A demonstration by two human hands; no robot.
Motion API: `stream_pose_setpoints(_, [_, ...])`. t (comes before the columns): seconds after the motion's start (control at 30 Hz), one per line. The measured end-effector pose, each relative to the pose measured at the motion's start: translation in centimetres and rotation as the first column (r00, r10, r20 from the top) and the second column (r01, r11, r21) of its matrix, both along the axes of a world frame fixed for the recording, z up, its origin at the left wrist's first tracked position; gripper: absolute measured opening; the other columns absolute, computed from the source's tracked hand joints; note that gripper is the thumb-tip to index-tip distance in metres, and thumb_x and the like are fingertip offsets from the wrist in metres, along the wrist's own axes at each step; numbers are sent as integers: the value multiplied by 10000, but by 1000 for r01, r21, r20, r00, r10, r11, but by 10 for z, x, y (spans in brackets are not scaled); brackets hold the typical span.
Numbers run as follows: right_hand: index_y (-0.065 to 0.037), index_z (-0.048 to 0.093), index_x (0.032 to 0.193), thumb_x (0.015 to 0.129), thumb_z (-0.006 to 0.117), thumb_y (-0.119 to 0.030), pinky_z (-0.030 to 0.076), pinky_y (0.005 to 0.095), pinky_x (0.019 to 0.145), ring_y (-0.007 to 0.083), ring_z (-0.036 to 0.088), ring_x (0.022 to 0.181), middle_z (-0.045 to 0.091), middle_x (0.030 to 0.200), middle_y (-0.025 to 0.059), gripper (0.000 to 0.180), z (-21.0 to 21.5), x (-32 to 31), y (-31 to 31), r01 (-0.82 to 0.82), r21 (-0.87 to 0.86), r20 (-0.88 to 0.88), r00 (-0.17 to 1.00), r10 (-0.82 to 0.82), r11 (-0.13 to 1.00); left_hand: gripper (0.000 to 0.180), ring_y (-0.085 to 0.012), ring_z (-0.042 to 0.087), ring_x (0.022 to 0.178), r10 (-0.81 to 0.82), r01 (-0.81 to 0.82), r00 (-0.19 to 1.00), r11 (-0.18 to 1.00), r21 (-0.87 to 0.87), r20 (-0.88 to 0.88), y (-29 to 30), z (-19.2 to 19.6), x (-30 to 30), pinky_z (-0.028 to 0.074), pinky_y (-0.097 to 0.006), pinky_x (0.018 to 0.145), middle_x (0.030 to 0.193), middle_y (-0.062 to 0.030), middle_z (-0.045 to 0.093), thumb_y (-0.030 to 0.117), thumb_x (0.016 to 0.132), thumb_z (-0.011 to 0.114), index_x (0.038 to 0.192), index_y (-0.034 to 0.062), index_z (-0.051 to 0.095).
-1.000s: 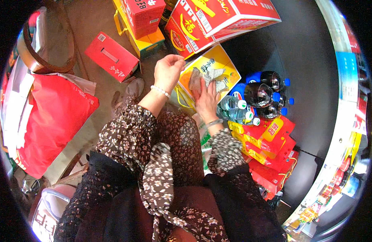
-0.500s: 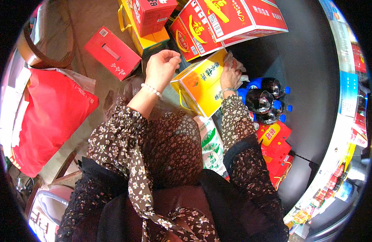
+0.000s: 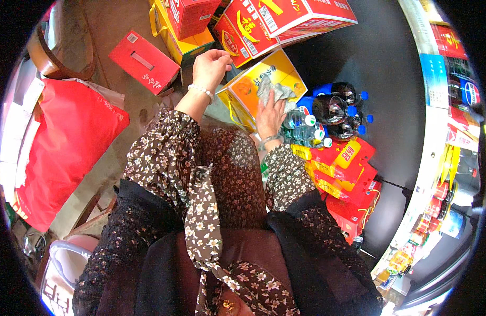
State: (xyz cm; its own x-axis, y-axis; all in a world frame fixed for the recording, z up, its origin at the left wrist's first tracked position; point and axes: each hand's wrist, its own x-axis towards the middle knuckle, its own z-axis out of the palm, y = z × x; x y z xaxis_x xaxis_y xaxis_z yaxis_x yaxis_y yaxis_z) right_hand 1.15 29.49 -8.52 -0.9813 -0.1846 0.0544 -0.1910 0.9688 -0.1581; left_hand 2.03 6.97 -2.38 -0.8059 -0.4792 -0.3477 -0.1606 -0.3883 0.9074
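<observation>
My right hand (image 3: 270,117) presses a crumpled greyish-white cloth (image 3: 275,92) onto the top of a yellow carton (image 3: 290,71) with orange fruit pictures. The cloth lies under and ahead of my fingertips. Just left of that carton, my left hand (image 3: 210,68) is raised with its fingers curled together; whether anything is pinched in them is hidden. A white bead bracelet circles my left wrist, and a band is around the right one. The carton's yellow ribbon handle (image 3: 237,117) hangs on its near left side.
Beyond stands a large red carton (image 3: 253,31), with a red box on a yellow one (image 3: 172,39) to its left. A flat red box (image 3: 144,62) lies nearby. Right are clear bottles (image 3: 302,131), dark soda bottles (image 3: 329,109) and red packages (image 3: 343,158). A red bag (image 3: 69,147) sits left.
My right hand and the cloth have moved left and nearer across the yellow carton's top, uncovering the clear bottles. The left hand stays curled beside the carton. The view has shifted slightly.
</observation>
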Motion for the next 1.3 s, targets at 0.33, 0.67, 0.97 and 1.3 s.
stream_pose_setpoints(0.33, [-217,338,1417,800,644,-360,260,615,996,392,254,1337,347,1390,212,703,-10,46,27,-275,110,-12,960,278,955,172,-79,609,682,-41,42,998,999,-17,51,-5,-1,5,440,-213,558,867,-39,668,142,880,565,997,31,625])
stream_pose_setpoints(0.67, [-170,353,1401,678,689,-196,271,594,965,394,298,1291,396,1315,217,797,1,20,11,-480,232,16,871,490,846,162,-95,630,681,5,-5,1000,1000,-6,24,3,-6,-4,470,-225,597,820,-56,679,141,846,589,934,19,650])
stream_pose_setpoints(0.97, [-189,410,1368,818,585,-394,230,663,980,396,242,1328,348,1385,209,613,6,-6,-14,-501,49,-3,865,501,864,233,-220,659,702,-230,287,958,779,-558,172,30,-10,-7,517,-333,668,753,-122,675,232,806,596,897,35,679])
stream_pose_setpoints(1.3, [-169,493,1306,912,460,-456,253,597,984,336,412,1229,494,1286,184,488,12,-106,-21,-325,154,29,945,325,933,254,-346,634,838,-492,782,594,168,-600,636,38,-11,10,503,-443,714,857,-153,661,280,831,490,856,102,669])
